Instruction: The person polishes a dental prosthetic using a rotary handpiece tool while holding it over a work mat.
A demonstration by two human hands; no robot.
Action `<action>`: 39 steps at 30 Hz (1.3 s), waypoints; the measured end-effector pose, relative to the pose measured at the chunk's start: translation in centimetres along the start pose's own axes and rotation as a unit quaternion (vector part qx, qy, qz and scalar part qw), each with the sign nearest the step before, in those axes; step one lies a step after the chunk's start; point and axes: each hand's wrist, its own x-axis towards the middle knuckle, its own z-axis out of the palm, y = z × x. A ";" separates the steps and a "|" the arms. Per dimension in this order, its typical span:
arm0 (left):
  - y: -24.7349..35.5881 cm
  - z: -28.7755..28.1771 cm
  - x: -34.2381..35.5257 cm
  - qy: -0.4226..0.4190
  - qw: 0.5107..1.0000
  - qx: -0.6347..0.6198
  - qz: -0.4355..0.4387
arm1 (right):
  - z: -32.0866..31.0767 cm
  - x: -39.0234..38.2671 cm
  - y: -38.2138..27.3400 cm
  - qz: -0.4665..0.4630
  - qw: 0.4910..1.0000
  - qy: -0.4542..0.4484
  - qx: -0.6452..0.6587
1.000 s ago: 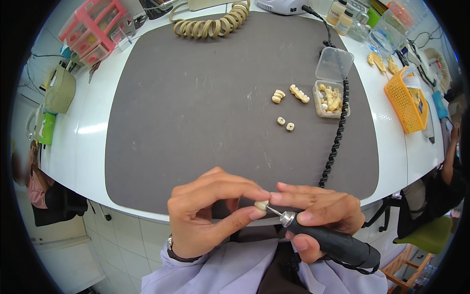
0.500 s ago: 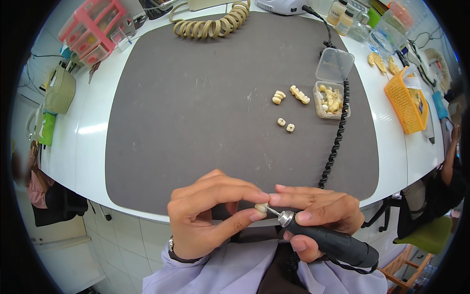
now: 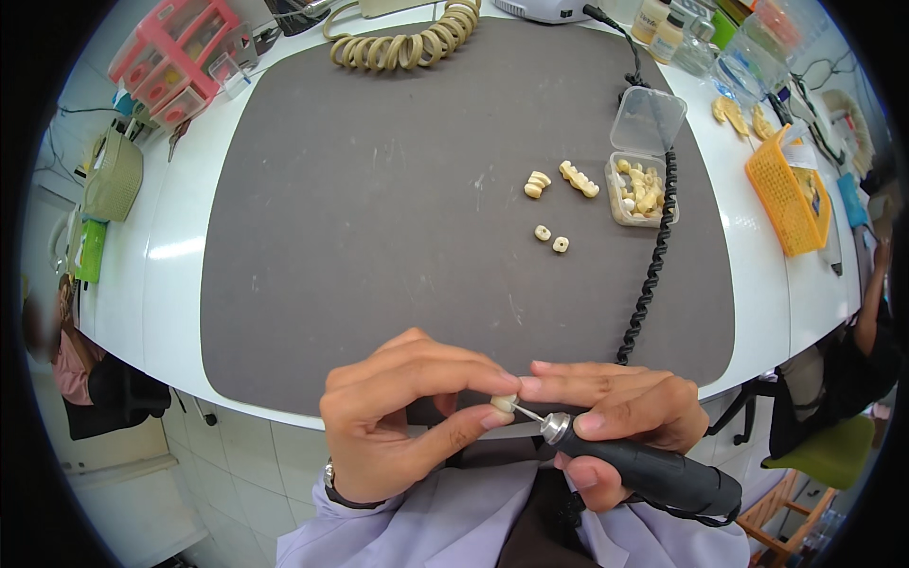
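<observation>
Between thumb and fingertips, my left hand [image 3: 407, 407] pinches a small cream dental crown [image 3: 505, 403]. My right hand [image 3: 634, 417] grips a black dental handpiece [image 3: 653, 473] with a silver collar. Its thin bur [image 3: 526, 413] reaches the crown's right side; whether the tip is inside or just touching cannot be made out. My fingertips meet above the bur. Farther off on the grey mat lie two small tooth pieces with dark holes [image 3: 551, 239], a short joined tooth piece [image 3: 537, 184] and a longer dental bridge [image 3: 579, 179].
A clear lidded box [image 3: 643, 191] of tooth pieces stands open at right, with the black coiled cord [image 3: 650, 275] running over its edge. A beige coiled hose [image 3: 407, 43] lies at the back. An orange basket [image 3: 788, 194] and pink drawers [image 3: 180, 57] flank the mat. People sit at both sides.
The handpiece and my right hand have shifted slightly right, showing a little more of the bur. My left hand keeps its pinch on the crown.
</observation>
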 end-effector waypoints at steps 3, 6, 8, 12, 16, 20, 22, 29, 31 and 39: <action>0.0 -0.1 0.0 -0.005 1.000 -0.006 -0.008 | 0.1 0.0 0.1 0.002 1.000 0.001 -0.014; -0.1 0.0 0.1 -0.001 1.000 -0.004 0.003 | 0.2 0.0 0.0 0.004 1.000 0.008 -0.023; 0.0 -0.1 0.1 -0.011 1.000 -0.002 0.000 | 0.1 -0.2 -0.1 0.015 1.000 0.013 -0.004; -0.1 -0.1 0.2 -0.015 1.000 0.002 0.020 | 0.0 0.0 -0.2 0.012 1.000 0.012 0.006; 0.0 -0.1 0.0 -0.004 1.000 -0.003 -0.001 | 0.0 0.1 0.0 0.007 1.000 -0.003 -0.018; 0.0 0.0 0.0 -0.006 1.000 -0.003 -0.002 | 0.2 0.0 0.0 0.005 0.999 0.012 -0.032; -0.1 0.0 0.1 -0.009 1.000 -0.001 0.001 | 0.3 -0.2 0.1 0.003 0.999 0.025 -0.031; 0.0 0.1 -0.1 0.004 1.000 -0.005 -0.011 | 0.2 0.1 0.1 -0.004 0.999 0.007 -0.038; 0.0 0.1 -0.1 0.003 1.000 -0.009 -0.012 | 0.4 0.0 0.1 0.004 0.999 0.040 -0.007; 0.0 0.0 -0.1 0.002 1.000 -0.010 -0.019 | 0.6 -0.3 0.2 0.025 0.997 0.065 0.021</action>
